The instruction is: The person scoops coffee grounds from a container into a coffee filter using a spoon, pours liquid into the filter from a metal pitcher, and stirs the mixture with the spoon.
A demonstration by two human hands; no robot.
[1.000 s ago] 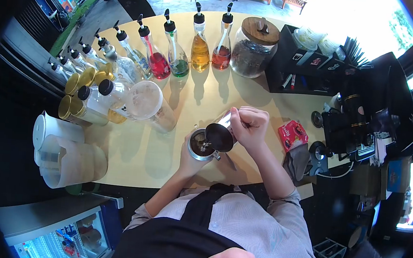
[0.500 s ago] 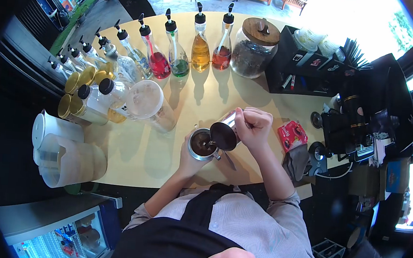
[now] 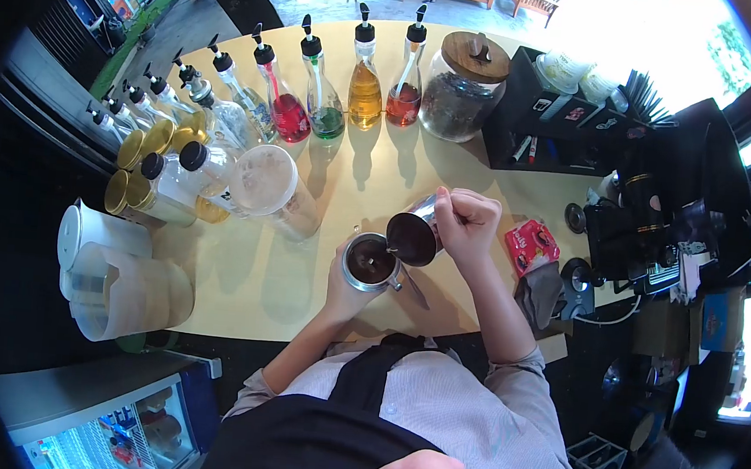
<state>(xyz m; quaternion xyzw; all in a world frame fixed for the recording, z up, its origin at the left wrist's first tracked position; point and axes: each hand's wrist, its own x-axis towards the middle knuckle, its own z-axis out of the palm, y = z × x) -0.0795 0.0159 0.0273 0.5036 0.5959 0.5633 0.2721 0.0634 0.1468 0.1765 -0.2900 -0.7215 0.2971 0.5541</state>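
My left hand point(image 3: 349, 291) is wrapped round a metal-rimmed cup point(image 3: 397, 279) of dark brown liquid point(image 3: 372, 259), with a small pale spot on its surface. In my right hand point(image 3: 467, 221) is a metal pitcher point(image 3: 414, 239), tipped to the left with its spout close to the cup's right rim. The pitcher's inside looks dark; whether a stream runs from it is too small to tell. A spoon-like utensil point(image 3: 415, 288) lies on the table just right of the cup, partly hidden.
Pump bottles of coloured syrup point(image 3: 366, 93) line the table's far edge, beside a wooden-lidded jar point(image 3: 463, 100). A tall lidded container point(image 3: 267, 182) stands left of the cup. To the right are a red packet point(image 3: 532, 248), a dark cloth point(image 3: 540, 293) and a black organizer point(image 3: 570, 117). White pitchers point(image 3: 106, 240) stand far left.
The pitcher has shifted slightly right and up from the cup, showing more of the dark liquid. The pale patch on the liquid looks smaller. My left hand and the cup have hardly moved.
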